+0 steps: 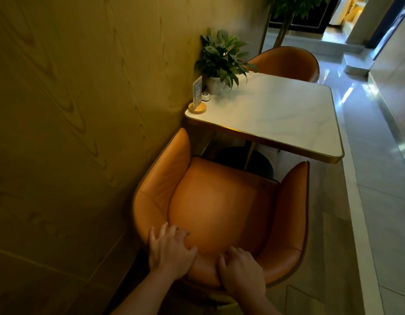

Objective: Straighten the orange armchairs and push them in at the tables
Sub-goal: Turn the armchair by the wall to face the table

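An orange armchair [222, 208] stands right below me, its seat facing a white marble-top table [276, 114] with a gold rim. The chair's front edge sits a little short of the table edge, turned slightly to the right. My left hand [169, 251] lies over the top of the backrest with fingers spread down its inner side. My right hand [241, 269] grips the backrest rim beside it, fingers curled over the edge. A second orange armchair [288, 62] stands at the table's far side, tucked close to it.
A wood-panelled wall [83, 110] runs close along the chair's left side. On the table by the wall stand a potted plant [222, 62], a small sign on a round wooden base [197, 98] and a call button [206, 96]. Tiled floor [367, 178] lies to the right.
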Available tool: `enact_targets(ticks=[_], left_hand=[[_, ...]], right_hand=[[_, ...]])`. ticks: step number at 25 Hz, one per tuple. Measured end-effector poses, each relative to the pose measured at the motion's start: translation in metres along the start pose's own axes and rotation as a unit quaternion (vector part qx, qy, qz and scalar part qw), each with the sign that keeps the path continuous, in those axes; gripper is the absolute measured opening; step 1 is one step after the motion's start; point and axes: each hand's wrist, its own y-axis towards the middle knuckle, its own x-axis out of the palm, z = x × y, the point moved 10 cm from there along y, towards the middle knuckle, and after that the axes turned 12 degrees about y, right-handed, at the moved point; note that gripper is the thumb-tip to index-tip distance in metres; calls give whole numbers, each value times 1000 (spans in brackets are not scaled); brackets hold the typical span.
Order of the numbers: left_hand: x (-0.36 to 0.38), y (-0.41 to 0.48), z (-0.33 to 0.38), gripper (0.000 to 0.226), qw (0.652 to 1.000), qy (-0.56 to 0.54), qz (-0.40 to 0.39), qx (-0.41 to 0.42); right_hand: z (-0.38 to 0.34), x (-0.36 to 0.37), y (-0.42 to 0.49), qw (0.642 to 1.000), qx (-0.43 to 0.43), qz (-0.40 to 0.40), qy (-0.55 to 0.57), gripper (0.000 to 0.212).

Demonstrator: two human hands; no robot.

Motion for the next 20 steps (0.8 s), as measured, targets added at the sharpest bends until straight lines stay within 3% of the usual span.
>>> enact_targets(ticks=[2, 4, 8, 10, 13, 20], left_hand=[[-3, 10, -5, 54, 1000, -4, 7, 2], [-5, 22, -11, 55, 1000, 6, 3, 10], [-6, 33, -15, 55, 1000, 1, 4, 15], [-6, 34, -13, 55, 1000, 2, 4, 19], [-4, 33, -12, 57, 999, 17, -12, 26], [-12, 39, -10, 52, 999, -23, 11, 34]], right_hand=[[-8, 14, 6, 998, -28, -31, -53, 34], [-25, 26, 11, 983, -113, -41, -136, 28], [-38, 23, 13, 974, -139, -41, -175, 21], [-30, 27, 17, 983, -104, -53, -144, 24], [-24, 14, 17, 998, -32, -11, -49, 34], [-21, 6, 24, 1000, -12, 14, -17, 37]])
